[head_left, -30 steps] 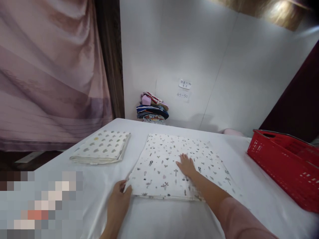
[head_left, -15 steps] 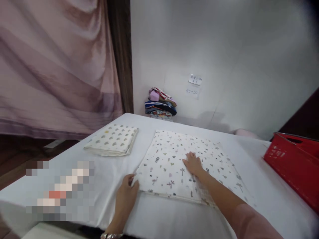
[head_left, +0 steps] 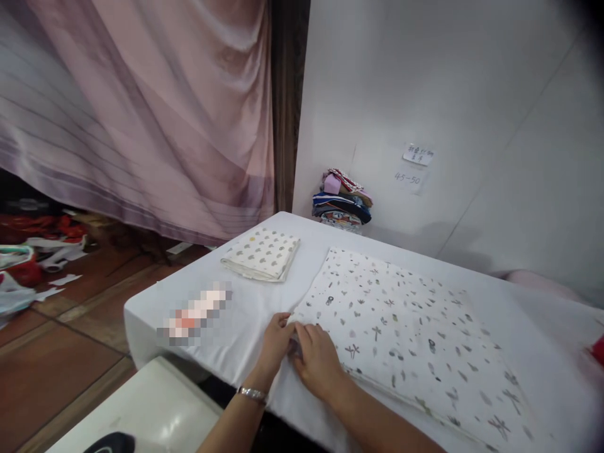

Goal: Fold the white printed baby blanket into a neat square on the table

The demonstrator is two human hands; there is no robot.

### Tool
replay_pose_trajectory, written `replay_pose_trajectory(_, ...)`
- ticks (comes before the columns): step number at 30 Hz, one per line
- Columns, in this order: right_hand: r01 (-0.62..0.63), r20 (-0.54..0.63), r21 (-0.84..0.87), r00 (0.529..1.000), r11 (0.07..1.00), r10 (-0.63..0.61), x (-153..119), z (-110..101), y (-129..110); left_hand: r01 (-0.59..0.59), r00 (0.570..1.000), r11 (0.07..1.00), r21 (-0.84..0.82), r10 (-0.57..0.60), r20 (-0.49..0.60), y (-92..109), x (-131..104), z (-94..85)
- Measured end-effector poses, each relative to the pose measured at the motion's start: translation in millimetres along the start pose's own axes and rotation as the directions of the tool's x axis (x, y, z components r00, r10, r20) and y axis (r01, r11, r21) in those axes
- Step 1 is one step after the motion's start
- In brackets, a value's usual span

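A white cloth with small grey prints lies folded flat on the white-covered table. At its near left corner, my left hand pinches the cloth's edge and wears a metal band at the wrist. Right beside it, my right hand has its fingers bent round the same corner, closed on the cloth. Behind my hands, to the left, sits a smaller folded cloth with a grey pattern, touched by neither hand.
A pixelated patch covers something on the table's left. Folded textiles are stacked beyond the far edge by the wall. A white surface stands at the lower left. A pink curtain hangs behind; a red object shows at far right.
My right hand has left the middle of the cloth and joined my left hand at the near left corner. The view has turned left, bringing the floor and white surface into sight.
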State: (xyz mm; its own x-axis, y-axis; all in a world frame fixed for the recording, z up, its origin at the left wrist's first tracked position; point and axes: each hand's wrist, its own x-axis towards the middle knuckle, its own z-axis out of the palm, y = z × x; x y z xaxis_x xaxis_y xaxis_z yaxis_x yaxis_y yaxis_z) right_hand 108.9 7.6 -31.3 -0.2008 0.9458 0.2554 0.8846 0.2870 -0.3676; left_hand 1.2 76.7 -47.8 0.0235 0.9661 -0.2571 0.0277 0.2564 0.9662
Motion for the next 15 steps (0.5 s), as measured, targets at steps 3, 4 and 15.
replay_pose_trajectory(3,-0.054,-0.036,-0.018,0.998,0.998,0.053,7,9,7,0.048,0.999,0.993,-0.103,-0.047,0.018,7,-5,4.8)
replay_pose_trajectory(4,-0.067,-0.039,-0.006,0.997,0.998,0.067,9,11,10,0.052,0.998,0.992,-0.111,-0.05,0.023,9,-7,5.8)
replay_pose_trajectory(15,-0.301,-0.041,0.773,0.855,0.558,0.518,17,-5,40,0.175,0.975,0.969,-0.173,-0.146,0.169,23,11,13.0)
